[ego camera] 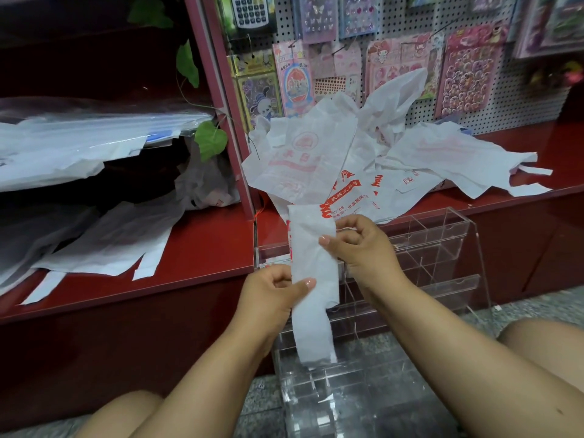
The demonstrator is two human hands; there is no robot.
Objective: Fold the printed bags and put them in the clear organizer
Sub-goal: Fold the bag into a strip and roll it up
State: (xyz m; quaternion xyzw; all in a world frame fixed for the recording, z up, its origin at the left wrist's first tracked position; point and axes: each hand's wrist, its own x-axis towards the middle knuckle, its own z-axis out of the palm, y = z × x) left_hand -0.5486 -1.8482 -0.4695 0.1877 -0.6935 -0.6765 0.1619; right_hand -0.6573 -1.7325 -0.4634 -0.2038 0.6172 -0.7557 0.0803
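A white printed bag [311, 279], folded lengthwise into a narrow strip, hangs upright between my hands. My left hand [273, 294] pinches its left edge near the middle, thumb on the front. My right hand [357, 245] pinches the right edge higher up. The strip's lower end dangles in front of the clear organizer [442, 248], a tiered acrylic box with several compartments standing on the floor against the red shelf. Behind it, a heap of unfolded printed bags [331, 153] with red lettering lies on the shelf.
A red shelf [196, 248] runs across at hand height, with flat white bags [104, 245] on its left part. A pegboard with sticker packs [467, 67] stands behind the heap. A red upright post [234, 121] divides the shelves. My knees frame the speckled floor [262, 403].
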